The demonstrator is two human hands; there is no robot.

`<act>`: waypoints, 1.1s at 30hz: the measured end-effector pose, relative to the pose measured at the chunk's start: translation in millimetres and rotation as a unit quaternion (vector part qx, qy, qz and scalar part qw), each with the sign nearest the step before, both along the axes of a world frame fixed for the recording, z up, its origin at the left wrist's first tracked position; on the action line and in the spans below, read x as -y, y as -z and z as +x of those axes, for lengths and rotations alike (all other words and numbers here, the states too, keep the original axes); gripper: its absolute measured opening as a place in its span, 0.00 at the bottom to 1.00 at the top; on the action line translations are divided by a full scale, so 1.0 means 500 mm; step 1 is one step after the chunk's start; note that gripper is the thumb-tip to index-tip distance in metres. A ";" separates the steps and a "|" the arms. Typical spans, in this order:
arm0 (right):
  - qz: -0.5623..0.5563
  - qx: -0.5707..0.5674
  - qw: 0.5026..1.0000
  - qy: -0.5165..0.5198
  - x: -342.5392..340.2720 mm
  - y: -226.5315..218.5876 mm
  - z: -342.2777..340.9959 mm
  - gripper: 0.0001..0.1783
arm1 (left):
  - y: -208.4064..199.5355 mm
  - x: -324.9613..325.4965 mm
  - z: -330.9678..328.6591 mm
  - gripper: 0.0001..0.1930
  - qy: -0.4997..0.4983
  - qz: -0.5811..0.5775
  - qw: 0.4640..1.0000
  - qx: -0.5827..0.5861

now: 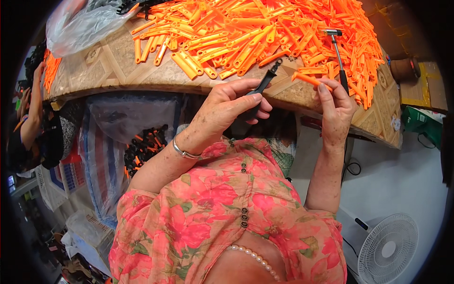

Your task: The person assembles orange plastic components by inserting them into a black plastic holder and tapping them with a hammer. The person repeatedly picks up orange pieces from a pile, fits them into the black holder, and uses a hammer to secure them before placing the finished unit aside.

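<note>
My left hand is closed around a black plastic handle piece, whose narrow toothed end points up and away from me. Between the thumb and fingers of my right hand is an orange plastic handle piece, its free end toward the left. The two pieces are apart, both held over the near edge of the table. Beyond my hands spreads a large heap of orange plastic pieces. A small hammer with a metal head and black grip lies on the heap, just past my right hand.
A clear plastic bag lies at the table's far left. Below the table, a striped sack stands beside black and orange pieces. Another person's arm shows at the left. A white fan stands at the lower right.
</note>
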State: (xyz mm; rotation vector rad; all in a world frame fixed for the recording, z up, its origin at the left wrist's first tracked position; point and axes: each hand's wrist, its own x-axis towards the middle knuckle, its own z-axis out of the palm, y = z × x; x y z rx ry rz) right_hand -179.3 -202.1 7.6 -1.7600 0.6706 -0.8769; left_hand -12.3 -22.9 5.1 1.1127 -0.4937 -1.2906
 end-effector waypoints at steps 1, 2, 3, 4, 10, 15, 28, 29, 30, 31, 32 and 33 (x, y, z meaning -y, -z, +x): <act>0.012 -0.009 1.000 -0.012 -0.012 -0.004 -0.002 0.04 | 0.008 0.000 -0.002 0.18 0.010 -0.006 1.000 0.024; 0.023 -0.019 0.999 -0.024 -0.020 -0.005 -0.003 0.04 | 0.008 0.000 -0.003 0.17 0.022 -0.007 0.999 0.041; -0.010 -0.052 0.998 -0.037 -0.017 0.001 -0.011 0.04 | 0.006 0.003 -0.005 0.17 0.035 -0.010 0.998 0.057; -0.008 -0.061 0.997 -0.040 -0.019 0.002 -0.014 0.04 | 0.004 0.004 -0.006 0.17 0.047 -0.013 0.996 0.074; 0.009 -0.081 0.995 -0.060 -0.039 -0.007 -0.014 0.05 | 0.021 0.018 -0.010 0.11 0.093 -0.041 0.986 0.131; 0.019 -0.110 0.992 -0.066 -0.057 -0.003 -0.019 0.04 | 0.023 0.020 -0.007 0.07 0.116 -0.017 0.975 0.191; -0.207 -0.267 0.933 -0.126 -0.055 -0.010 -0.038 0.06 | 0.041 0.004 0.002 0.06 0.156 -0.005 0.963 0.222; -0.174 -0.235 0.948 -0.121 -0.058 -0.008 -0.036 0.06 | 0.038 0.005 0.004 0.06 0.169 -0.004 0.956 0.240; -0.139 -0.203 0.962 -0.115 -0.067 -0.003 -0.032 0.06 | 0.033 0.005 0.004 0.06 0.183 -0.001 0.949 0.257; -0.104 -0.170 0.974 -0.109 -0.078 0.002 -0.027 0.06 | 0.029 0.005 0.004 0.06 0.197 0.002 0.941 0.274; -0.068 -0.137 0.983 -0.102 -0.089 0.007 -0.021 0.06 | 0.027 0.005 0.001 0.06 0.202 -0.027 0.928 0.311; -0.042 -0.115 0.987 -0.103 -0.098 0.012 -0.013 0.06 | 0.023 0.008 0.000 0.06 0.209 -0.057 0.912 0.349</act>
